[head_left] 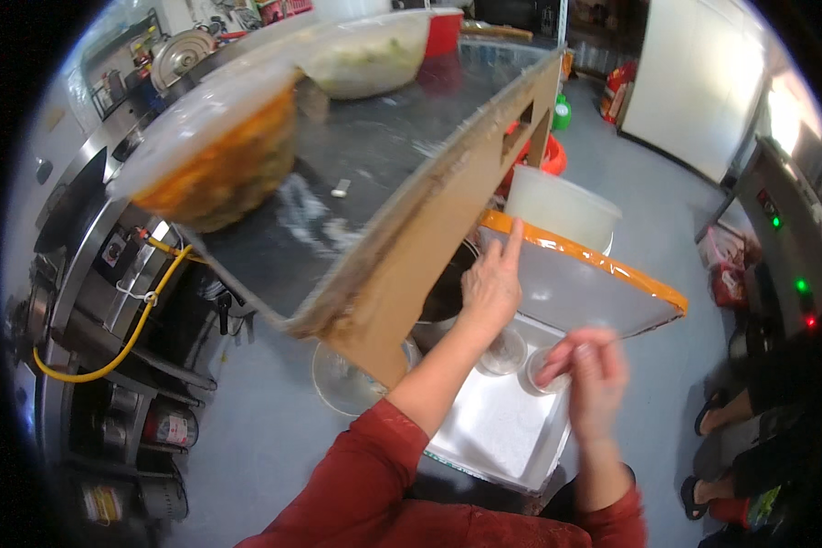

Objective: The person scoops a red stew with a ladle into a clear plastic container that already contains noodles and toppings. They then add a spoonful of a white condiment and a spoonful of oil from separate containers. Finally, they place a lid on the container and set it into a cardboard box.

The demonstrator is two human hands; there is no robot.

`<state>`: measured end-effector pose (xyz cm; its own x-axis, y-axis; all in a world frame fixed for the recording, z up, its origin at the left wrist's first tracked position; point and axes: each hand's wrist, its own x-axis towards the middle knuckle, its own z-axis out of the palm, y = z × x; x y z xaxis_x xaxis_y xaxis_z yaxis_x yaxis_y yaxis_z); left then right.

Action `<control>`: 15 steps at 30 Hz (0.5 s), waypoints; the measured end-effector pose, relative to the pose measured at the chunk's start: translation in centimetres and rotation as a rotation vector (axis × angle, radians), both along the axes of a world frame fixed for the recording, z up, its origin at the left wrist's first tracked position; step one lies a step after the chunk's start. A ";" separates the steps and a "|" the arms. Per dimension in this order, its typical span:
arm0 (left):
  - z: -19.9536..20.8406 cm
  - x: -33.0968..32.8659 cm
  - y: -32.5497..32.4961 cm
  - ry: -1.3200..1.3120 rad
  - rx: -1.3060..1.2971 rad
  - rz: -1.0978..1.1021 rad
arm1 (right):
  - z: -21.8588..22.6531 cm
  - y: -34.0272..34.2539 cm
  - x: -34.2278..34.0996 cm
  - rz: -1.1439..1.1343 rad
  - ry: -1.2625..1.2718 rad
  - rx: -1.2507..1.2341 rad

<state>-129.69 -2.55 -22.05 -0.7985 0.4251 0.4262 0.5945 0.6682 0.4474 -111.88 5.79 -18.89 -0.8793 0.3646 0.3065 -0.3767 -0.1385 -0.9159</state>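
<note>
My left hand (491, 285) reaches past the table corner and grips the tilted white foam lid (566, 283), its index finger stretched to the edge wrapped in orange tape. Below the lid lies an open white foam box (489, 425). Two small clear round tubs stand inside: one tub (502, 352) is under my left wrist, the other tub (541, 376) is partly covered by my right fingers. My right hand (595, 379) is blurred, its fingers curled over that tub's rim; whether it holds the tub or something smaller is unclear.
A dark-topped table (374, 173) stands at upper left, bearing a covered bowl of orange food (237, 173) and a pale tub (365, 59). A large white bucket (562, 205) is behind the lid. A glass bowl (342, 379) sits under the table corner. Another person's feet (717, 457) show at right.
</note>
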 end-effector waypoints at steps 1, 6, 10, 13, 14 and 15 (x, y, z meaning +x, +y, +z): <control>-0.1 -0.1 0.0 -0.001 0.034 -0.019 | 5.5 -0.1 -0.8 0.041 0.016 0.090; -0.7 -0.1 0.1 0.006 0.126 -0.059 | 23.8 -5.5 -9.6 0.670 -0.118 0.396; -1.0 0.1 0.3 0.119 0.182 -0.014 | 28.1 -11.2 -14.2 0.606 -0.366 0.560; -1.2 0.2 0.3 0.071 0.215 -0.040 | 28.8 -13.0 -15.8 0.637 -0.431 0.612; -1.2 0.3 0.2 0.069 0.219 -0.044 | 28.8 -13.1 -15.9 0.604 -0.454 0.644; -1.1 0.4 0.2 0.063 0.221 -0.049 | 28.8 -13.1 -16.0 0.621 -0.433 0.616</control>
